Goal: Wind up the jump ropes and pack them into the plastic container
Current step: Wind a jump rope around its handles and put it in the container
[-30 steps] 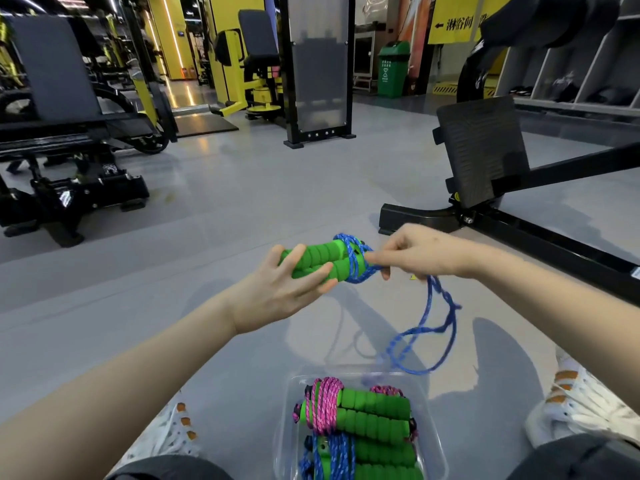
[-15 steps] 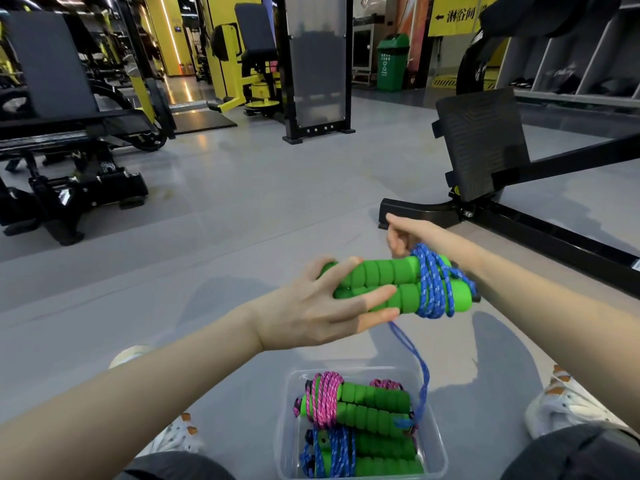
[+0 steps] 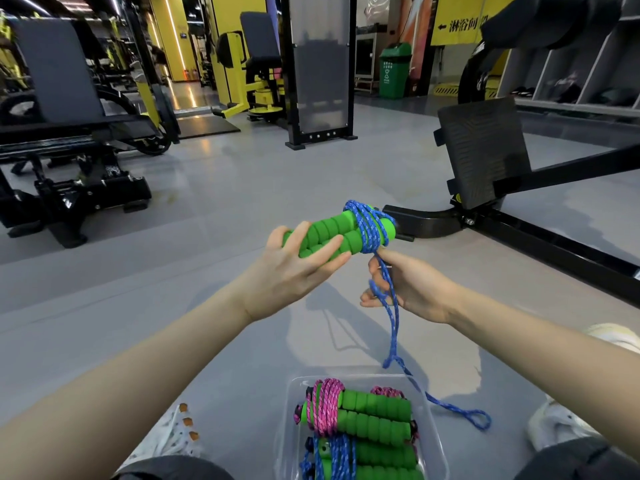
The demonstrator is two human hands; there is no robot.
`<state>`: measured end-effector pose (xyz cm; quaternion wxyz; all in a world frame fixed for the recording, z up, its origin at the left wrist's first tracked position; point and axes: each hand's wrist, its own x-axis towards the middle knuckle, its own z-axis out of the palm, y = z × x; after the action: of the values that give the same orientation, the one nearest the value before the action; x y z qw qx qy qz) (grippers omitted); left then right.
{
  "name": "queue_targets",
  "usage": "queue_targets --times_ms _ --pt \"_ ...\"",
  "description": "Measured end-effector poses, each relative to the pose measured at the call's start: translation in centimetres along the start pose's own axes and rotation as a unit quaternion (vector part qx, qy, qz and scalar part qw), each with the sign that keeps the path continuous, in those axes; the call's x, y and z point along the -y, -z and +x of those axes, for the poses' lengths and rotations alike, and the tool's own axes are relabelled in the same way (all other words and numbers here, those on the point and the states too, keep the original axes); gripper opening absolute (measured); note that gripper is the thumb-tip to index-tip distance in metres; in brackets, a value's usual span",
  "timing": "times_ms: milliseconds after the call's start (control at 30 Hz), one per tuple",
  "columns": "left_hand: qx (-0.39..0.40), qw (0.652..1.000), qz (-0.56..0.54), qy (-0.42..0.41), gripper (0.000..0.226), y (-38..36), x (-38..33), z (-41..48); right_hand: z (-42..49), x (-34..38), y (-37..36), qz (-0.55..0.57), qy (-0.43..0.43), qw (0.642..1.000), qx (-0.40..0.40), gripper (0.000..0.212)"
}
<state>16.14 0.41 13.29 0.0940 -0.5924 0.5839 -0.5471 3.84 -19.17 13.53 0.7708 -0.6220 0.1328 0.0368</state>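
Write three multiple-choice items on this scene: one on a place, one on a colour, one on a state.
1. Where does the plastic container stand?
A. on a bench
B. on the floor between the shoes
C. on a shelf

2. What colour is the rope on the far bundle in the container?
A. pink
B. yellow
C. white

3. How is the blue rope on the green handles that the left hand holds?
A. fully wound
B. unwound
C. partly wound, a tail running through the right hand to the floor

Key: 1 B, grey floor shows around it, with a shoe on each side. 2 A, pink coils wrap one end. 3 C, coils sit at one end and the loose end lies beside the container.
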Motion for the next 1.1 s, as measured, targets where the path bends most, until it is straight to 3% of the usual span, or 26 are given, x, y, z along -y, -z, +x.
queue_targets --times_ms 300,533,600,700,800,900,967,1100 --pt "0.113 0.992 0.05 0.04 0.062 0.4 1.3 -1.1 -0.3 -1.3 -1.3 -0.069 -0.019 0.997 -0.022 0.039" --pt "0.152 0.984 0.075 0.045 0.049 -0.4 3.3 -4.0 -1.0 0.1 -2.0 -0.178 0.025 0.983 -0.038 0.033" --pt "0.162 0.984 0.065 0.034 0.049 -0.7 3.2 -5.0 -1.5 1.6 -2.1 -0.26 0.048 0.964 -0.017 0.035" --pt "0.179 0.982 0.06 0.002 0.05 -0.7 2.8 -6.0 -2.3 3.8 -2.5 -0.422 0.099 0.901 0.009 0.035" --pt "0.175 0.98 0.053 -0.073 0.05 -0.4 1.8 -6.2 -2.3 5.6 -2.0 -0.515 0.183 0.838 -0.013 0.032" --pt "0.131 0.982 0.002 -0.137 0.048 0.1 0.1 -5.6 -1.7 6.3 -0.6 -0.544 0.227 0.807 -0.028 0.03" --pt "0.091 0.981 -0.048 -0.166 0.041 0.7 -1.6 -4.9 -1.0 6.0 0.7 -0.545 0.233 0.804 -0.041 0.03" --pt "0.02 0.978 -0.141 -0.154 0.044 2.8 -4.9 -2.2 0.1 4.3 3.5 -0.5 0.177 0.847 -0.043 0.031"
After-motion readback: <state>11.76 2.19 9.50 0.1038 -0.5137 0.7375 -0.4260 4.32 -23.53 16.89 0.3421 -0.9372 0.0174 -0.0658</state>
